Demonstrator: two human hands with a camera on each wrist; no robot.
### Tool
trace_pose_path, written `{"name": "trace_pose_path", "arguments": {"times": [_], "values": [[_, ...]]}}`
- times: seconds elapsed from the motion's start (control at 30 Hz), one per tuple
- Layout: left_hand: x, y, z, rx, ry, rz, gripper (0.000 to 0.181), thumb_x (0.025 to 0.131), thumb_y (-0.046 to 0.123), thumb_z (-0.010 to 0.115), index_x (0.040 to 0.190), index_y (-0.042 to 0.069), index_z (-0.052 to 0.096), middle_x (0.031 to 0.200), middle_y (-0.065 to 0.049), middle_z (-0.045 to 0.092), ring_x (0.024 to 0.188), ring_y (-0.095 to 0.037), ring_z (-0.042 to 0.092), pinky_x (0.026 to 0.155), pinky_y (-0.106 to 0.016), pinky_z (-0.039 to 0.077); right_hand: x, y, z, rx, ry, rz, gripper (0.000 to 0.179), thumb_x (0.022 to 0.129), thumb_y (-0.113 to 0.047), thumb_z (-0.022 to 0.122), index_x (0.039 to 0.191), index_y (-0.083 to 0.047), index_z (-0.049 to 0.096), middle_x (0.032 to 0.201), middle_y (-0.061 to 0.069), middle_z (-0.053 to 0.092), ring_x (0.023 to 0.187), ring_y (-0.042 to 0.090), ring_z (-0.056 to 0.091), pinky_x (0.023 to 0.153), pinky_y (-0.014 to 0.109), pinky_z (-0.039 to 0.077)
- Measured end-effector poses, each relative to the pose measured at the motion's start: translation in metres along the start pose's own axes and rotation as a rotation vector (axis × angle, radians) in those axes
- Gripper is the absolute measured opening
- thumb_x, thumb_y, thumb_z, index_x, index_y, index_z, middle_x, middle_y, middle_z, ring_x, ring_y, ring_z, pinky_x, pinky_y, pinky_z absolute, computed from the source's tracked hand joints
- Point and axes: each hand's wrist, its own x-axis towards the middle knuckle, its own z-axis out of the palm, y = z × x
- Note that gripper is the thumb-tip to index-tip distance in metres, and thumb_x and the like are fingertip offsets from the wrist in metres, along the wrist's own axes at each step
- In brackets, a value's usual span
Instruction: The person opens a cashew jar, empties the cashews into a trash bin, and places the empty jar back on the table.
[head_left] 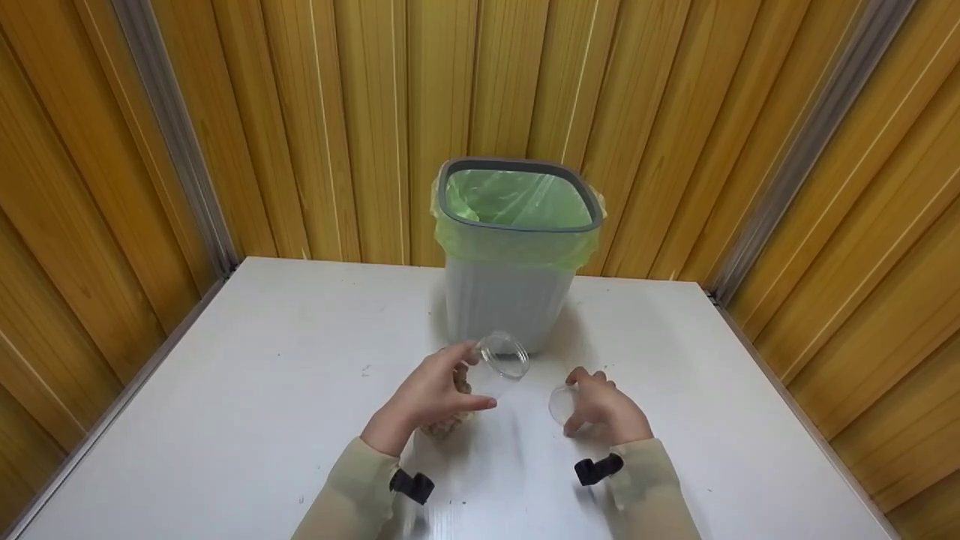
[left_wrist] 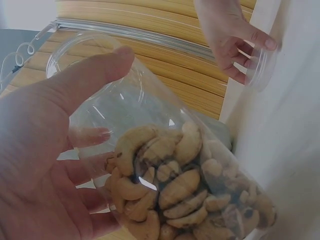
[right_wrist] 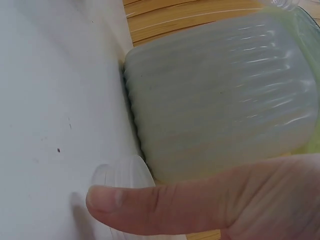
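Observation:
A clear plastic jar (left_wrist: 172, 112) of cashews (left_wrist: 180, 192) is in my left hand (head_left: 424, 394), which grips it around the upper part. The jar leans, its uncovered mouth towards the bin, with the nuts lying in the lower part. My right hand (head_left: 606, 409) holds a round transparent lid (head_left: 561, 405) by its edge, low over the table and to the right of the jar. In the right wrist view the thumb (right_wrist: 150, 205) lies across this lid; the other fingers are mostly hidden there.
Behind both hands stands a light grey ribbed bin (head_left: 502, 307) with a grey rim ring and a green liner bag (head_left: 517, 255) folded over its top. The white table (head_left: 225, 390) meets yellow wood-look wall panels (head_left: 360, 127) at the back and sides.

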Motion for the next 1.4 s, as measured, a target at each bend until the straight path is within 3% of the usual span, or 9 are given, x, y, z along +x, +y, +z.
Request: {"name": "trace_pose_path", "arguments": {"times": [0.27, 0.53, 0.77, 0.97, 1.1, 1.23, 1.4], "values": [[0.001, -0.002, 0.0, 0.012, 0.002, 0.019, 0.072, 0.079, 0.032, 0.091, 0.139, 0.014, 0.056, 0.107, -0.001, 0.062, 0.086, -0.019, 0.059, 0.078, -0.032, 0.051, 0.002, 0.006, 0.003, -0.015, -0.015, 0.027, 0.078, 0.062, -0.006, 0.09, 0.132, -0.021, 0.057, 0.124, 0.017, 0.053, 0.11, 0.034, 0.049, 0.091, 0.055, 0.046], [0.001, -0.004, 0.0, 0.031, -0.002, 0.017, 0.073, 0.079, 0.032, 0.09, 0.14, 0.013, 0.055, 0.107, -0.003, 0.064, 0.083, -0.017, 0.06, 0.074, -0.03, 0.05, 0.006, 0.017, 0.003, 0.066, -0.065, 0.009, 0.08, 0.065, -0.009, 0.094, 0.133, -0.028, 0.056, 0.134, 0.015, 0.049, 0.116, 0.033, 0.048, 0.1, 0.056, 0.043], [0.001, -0.002, -0.001, 0.023, 0.003, -0.002, 0.072, 0.079, 0.032, 0.091, 0.14, 0.016, 0.055, 0.103, 0.0, 0.063, 0.081, -0.014, 0.057, 0.074, -0.031, 0.05, 0.008, 0.022, 0.0, 0.07, -0.095, 0.005, 0.082, 0.065, -0.014, 0.097, 0.134, -0.026, 0.054, 0.142, 0.02, 0.048, 0.12, 0.036, 0.049, 0.104, 0.064, 0.04], [0.001, -0.003, -0.001, 0.024, -0.002, 0.002, 0.072, 0.08, 0.034, 0.09, 0.14, 0.016, 0.055, 0.105, 0.0, 0.063, 0.081, -0.013, 0.057, 0.074, -0.031, 0.05, 0.01, 0.025, -0.003, 0.141, -0.099, -0.013, 0.083, 0.064, -0.012, 0.097, 0.136, -0.016, 0.055, 0.134, 0.016, 0.059, 0.118, 0.031, 0.054, 0.107, 0.057, 0.04], [0.001, -0.004, -0.002, 0.015, 0.001, 0.001, 0.071, 0.08, 0.034, 0.09, 0.139, 0.016, 0.056, 0.107, 0.001, 0.063, 0.082, -0.015, 0.057, 0.075, -0.031, 0.05, 0.01, 0.029, -0.005, 0.205, -0.106, -0.028, 0.076, 0.069, -0.015, 0.094, 0.134, -0.009, 0.056, 0.126, 0.015, 0.064, 0.109, 0.027, 0.057, 0.101, 0.05, 0.046], [0.001, -0.004, -0.003, 0.009, 0.0, 0.014, 0.074, 0.08, 0.032, 0.09, 0.142, 0.017, 0.054, 0.112, -0.001, 0.063, 0.083, -0.016, 0.058, 0.076, -0.032, 0.05, 0.009, 0.034, -0.009, 0.259, -0.1, -0.008, 0.069, 0.077, -0.026, 0.091, 0.133, -0.006, 0.057, 0.129, 0.016, 0.06, 0.109, 0.025, 0.057, 0.095, 0.045, 0.053], [0.0, -0.004, -0.004, 0.004, 0.004, 0.012, 0.073, 0.08, 0.032, 0.09, 0.143, 0.018, 0.054, 0.115, -0.001, 0.064, 0.088, -0.02, 0.059, 0.079, -0.035, 0.051, 0.009, 0.038, -0.012, 0.369, -0.096, 0.024, 0.063, 0.086, -0.032, 0.084, 0.137, -0.006, 0.056, 0.135, 0.018, 0.057, 0.114, 0.028, 0.057, 0.102, 0.05, 0.052]]}}
